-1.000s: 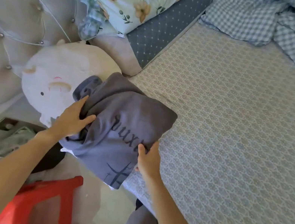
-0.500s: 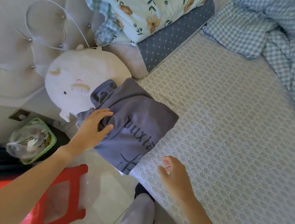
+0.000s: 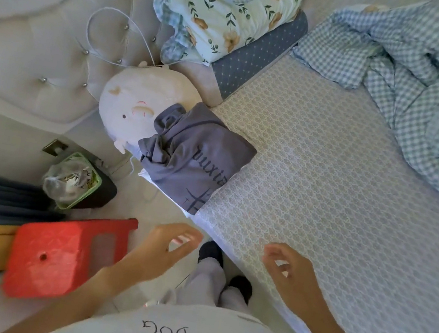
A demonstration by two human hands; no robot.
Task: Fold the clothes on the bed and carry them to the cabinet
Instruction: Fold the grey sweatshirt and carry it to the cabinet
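A: Changed since a second ago?

B: Left hand point(image 3: 165, 248) off the folded grey printed T-shirt point(image 3: 199, 157), now empty, fingers loosely curled over the floor. Right hand point(image 3: 286, 269) off it too, likewise empty and loosely curled, above the patterned blue-white bed sheet point(image 3: 350, 218).

A: Meaning?

B: Fold probably finished; carrying to the cabinet not yet begun. Shirt resting at the bed's corner, against the round white plush pig point(image 3: 138, 105).

A: Count, left to right?

B: One red plastic stool point(image 3: 59, 255), one green waste basket point(image 3: 74, 182), one pig, one shirt, one floral pillow point(image 3: 230, 15), one blue checked quilt point(image 3: 430, 95).
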